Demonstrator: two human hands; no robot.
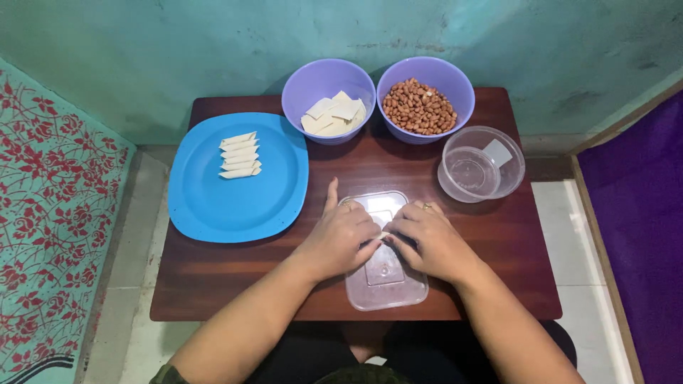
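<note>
Over clear lid (385, 274), L hand (340, 237) & R hand (429, 240) both pinching a small wrapper (384, 235) btwn fingertips; blue plate (238, 178) w/ rolls (240, 156) off left.

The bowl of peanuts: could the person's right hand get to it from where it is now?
Probably yes. The right hand rests on the clear lid, and the peanut bowl sits open just beyond it. Only bare table lies between; the clear round container stands off to the side.
</note>
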